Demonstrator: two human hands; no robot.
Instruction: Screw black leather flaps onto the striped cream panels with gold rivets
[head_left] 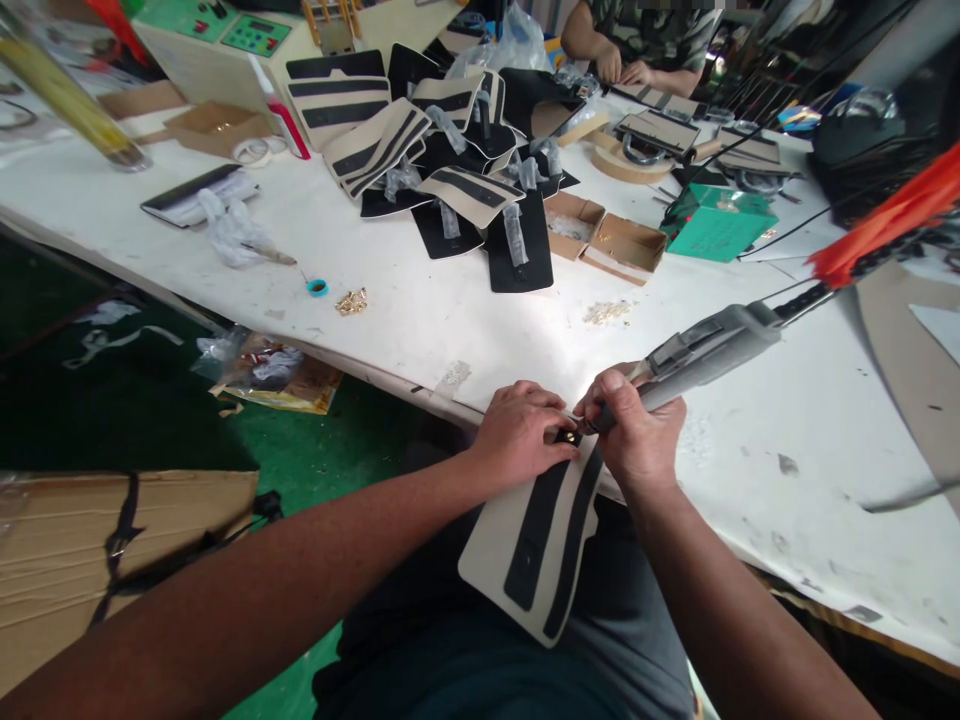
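Observation:
A cream panel with black stripes (536,540) lies across my lap, its top at the white table's edge. My left hand (521,432) is closed, pinching the panel's top next to a small gold fitting (570,437). My right hand (636,430) is wrapped round a grey powered screwdriver (705,352), whose tip meets the fitting. The tool's black cord runs off to the upper right.
A heap of striped panels (442,160) sits mid-table, with small cardboard boxes (626,245), a green box (716,222), loose gold fittings (351,301) and a blue tape ring (317,287). Another person's hands (622,70) work at the far side. A cardboard carton (90,560) lies on the green floor.

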